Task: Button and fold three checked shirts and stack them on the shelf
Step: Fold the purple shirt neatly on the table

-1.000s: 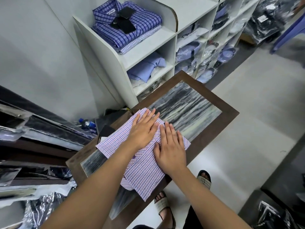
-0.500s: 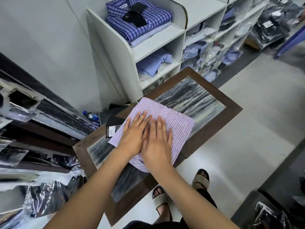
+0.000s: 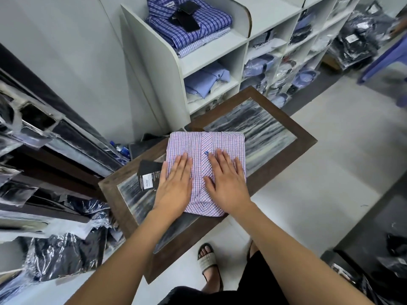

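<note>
Hands have spread apart and the folded shirt (image 3: 206, 150) now lies squared, button strip up.
Left hand (image 3: 174, 186) and right hand (image 3: 226, 183) press flat, fingers straight, on the shirt's near half on the table (image 3: 304, 137); two folded shirts (image 3: 193, 25) sit on the far shelf (image 3: 211, 53).

We see two bare forearms entering from the bottom of the frame, no sleeves, watch, rings or bands visible on either. Left hand (image 3: 174, 188) and right hand (image 3: 228, 183) are both bare, nails short and unpainted as far as we can tell. At lower centre, a dark garment (image 3: 220, 293) covers the legs; cut unclear. One foot shows in an open-toed slide sandal (image 3: 207, 259) with a wide pale ribbed strap and dark sole.
</note>
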